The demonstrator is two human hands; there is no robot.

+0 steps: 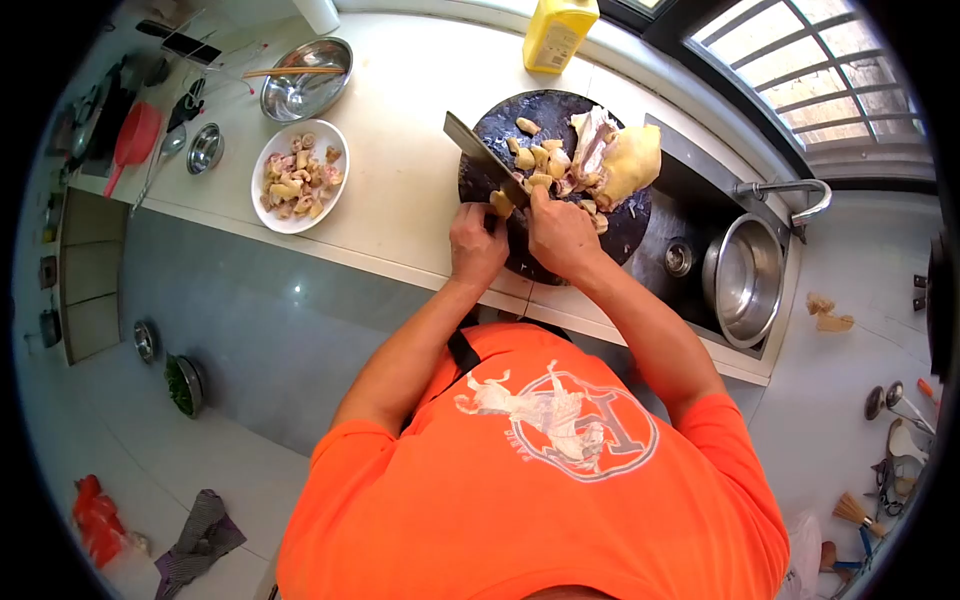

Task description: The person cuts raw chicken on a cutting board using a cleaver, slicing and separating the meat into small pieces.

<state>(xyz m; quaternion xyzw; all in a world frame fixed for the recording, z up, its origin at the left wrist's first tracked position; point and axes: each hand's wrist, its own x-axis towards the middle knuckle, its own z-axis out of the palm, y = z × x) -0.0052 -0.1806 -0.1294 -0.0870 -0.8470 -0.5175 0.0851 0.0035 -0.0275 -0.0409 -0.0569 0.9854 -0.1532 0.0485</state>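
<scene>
On the round dark cutting board (625, 228) lies a large piece of raw chicken (632, 165) with yellow skin, and several small chopped pieces (540, 158) are scattered beside it. My right hand (562, 235) is closed round the handle of a cleaver (482, 155), whose blade points up and to the left across the board. My left hand (478, 242) is at the board's near left edge, its fingers closed on a small chicken piece (502, 204) right by the blade. The cleaver's handle is mostly hidden by my right hand.
Left on the counter stand a white bowl of chopped chicken (272, 212) and a metal bowl (305, 95) with chopsticks (295, 71) across it. A yellow bottle (560, 38) stands behind the board. To the right, a metal basin (745, 280) sits in the sink under a faucet (790, 187).
</scene>
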